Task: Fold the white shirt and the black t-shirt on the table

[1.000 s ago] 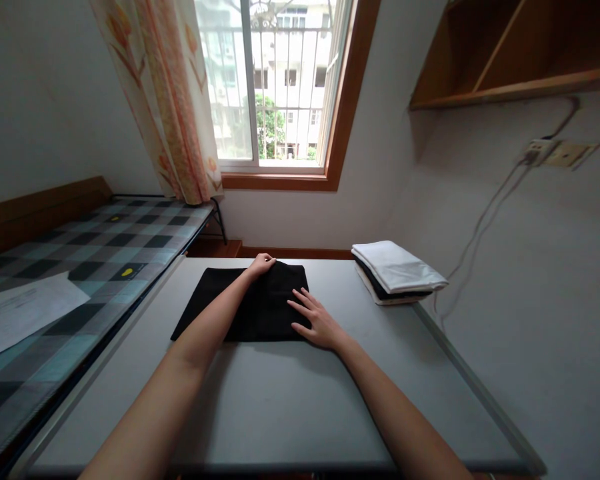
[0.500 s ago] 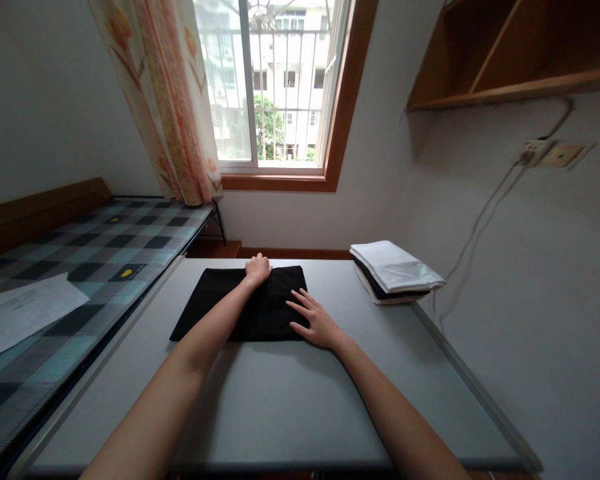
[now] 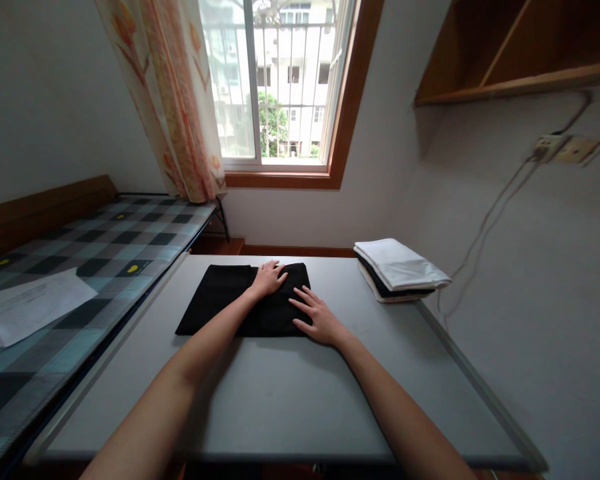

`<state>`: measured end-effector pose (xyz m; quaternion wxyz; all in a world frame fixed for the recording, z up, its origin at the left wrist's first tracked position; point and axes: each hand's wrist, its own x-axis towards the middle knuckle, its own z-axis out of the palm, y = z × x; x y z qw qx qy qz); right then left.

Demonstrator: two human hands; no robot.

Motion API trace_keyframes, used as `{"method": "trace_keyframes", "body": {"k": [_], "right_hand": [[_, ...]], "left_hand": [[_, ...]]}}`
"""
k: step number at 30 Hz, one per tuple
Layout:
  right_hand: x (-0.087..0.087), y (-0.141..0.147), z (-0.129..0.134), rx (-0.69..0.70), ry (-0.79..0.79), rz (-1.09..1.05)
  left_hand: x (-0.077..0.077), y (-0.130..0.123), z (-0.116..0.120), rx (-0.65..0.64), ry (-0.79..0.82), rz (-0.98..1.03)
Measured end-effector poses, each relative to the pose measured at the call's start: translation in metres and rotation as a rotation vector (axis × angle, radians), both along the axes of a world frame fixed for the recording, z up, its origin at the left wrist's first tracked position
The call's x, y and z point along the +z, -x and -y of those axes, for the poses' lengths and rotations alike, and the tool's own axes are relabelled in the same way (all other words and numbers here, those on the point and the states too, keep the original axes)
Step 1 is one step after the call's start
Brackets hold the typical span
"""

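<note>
A folded black cloth (image 3: 215, 297) lies flat on the white table (image 3: 290, 393), with a fold edge running near its middle. My left hand (image 3: 269, 279) rests on the cloth close to its far edge, fingers stretched out and palm down. On the cloth's right part lies my right hand (image 3: 320, 319), its fingers spread and the heel of the hand just past the right edge. Neither hand grips anything.
A stack of folded cloths (image 3: 400, 267), white on top with black and cream below, sits at the table's far right. Left of the table stands a bed with a checked cover (image 3: 140, 233) and paper sheets (image 3: 45, 297). A wooden shelf (image 3: 520, 60) hangs upper right.
My left hand has opened from a curled pose at the cloth's far edge and now lies flat, slightly nearer and to the right. The right hand stays on the cloth. The view shifted slightly.
</note>
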<state>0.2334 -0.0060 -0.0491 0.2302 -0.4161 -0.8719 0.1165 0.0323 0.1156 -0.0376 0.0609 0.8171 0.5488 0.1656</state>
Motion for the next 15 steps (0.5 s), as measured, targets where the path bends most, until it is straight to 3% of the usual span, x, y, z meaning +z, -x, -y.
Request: {"method": "trace_keyframes", "body": {"k": [5,10,15], "right_hand": [[-0.001,0.000,-0.001,0.010,-0.009,-0.004],[-0.003,0.000,-0.002,0.013,0.005,-0.021],[-0.006,-0.001,-0.004,0.018,0.013,-0.050]], "left_hand": [[0.006,-0.008,0.021,-0.034,-0.139,-0.038],[-0.008,-0.011,0.046,-0.067,-0.085,-0.096],[-0.018,-0.011,0.051,-0.057,-0.124,-0.109]]}}
